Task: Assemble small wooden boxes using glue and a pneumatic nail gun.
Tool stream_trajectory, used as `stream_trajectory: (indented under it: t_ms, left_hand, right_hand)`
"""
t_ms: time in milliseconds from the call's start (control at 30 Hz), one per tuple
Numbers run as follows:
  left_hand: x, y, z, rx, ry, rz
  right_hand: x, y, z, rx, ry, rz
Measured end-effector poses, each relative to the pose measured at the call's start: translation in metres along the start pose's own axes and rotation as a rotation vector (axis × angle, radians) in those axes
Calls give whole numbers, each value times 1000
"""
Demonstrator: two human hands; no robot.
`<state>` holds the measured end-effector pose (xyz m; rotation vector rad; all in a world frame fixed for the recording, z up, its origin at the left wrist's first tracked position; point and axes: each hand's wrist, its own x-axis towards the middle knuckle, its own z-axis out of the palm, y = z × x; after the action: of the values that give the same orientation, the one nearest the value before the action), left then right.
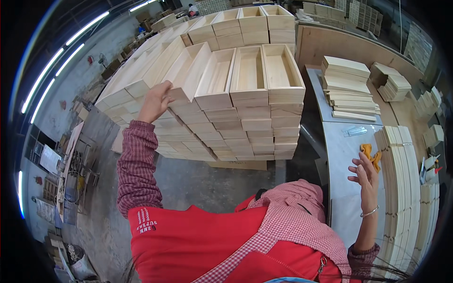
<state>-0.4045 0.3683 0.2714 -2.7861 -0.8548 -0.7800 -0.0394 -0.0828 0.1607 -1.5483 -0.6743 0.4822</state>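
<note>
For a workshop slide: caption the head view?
Left hand grips a tilted pale wooden box atop stacked boxes; right hand open.

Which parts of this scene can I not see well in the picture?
- Left hand fingertips: head view, hidden behind the wooden box edge.
- Lower boxes of the stack: head view, insides covered by boxes above.
- Orange cloth: head view, partly behind the right hand.
- Far person: head view, too small.

Stacked boxes (236,94) pale raw wood, matt; table (347,155) smooth grey; rag (372,154) orange cloth.
</note>
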Motion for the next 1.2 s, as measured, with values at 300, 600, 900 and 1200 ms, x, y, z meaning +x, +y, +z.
stream_trajectory:
  t_ms: [300, 600, 900, 1200]
  left_hand:
    - [2, -15, 5, 60, -77, -49]
    - [10, -63, 39, 297, 2, 194]
    - [109, 343, 120, -528, -226, 805]
    - [138, 695, 271, -796, -318, 1247]
  right_hand:
    - [-29, 12, -13, -10, 81, 75]
    - [-62, 27, -34, 75, 140, 185]
    - [-131, 62, -99, 238, 483, 243]
    - [-251, 60, -151, 364, 1080, 342]
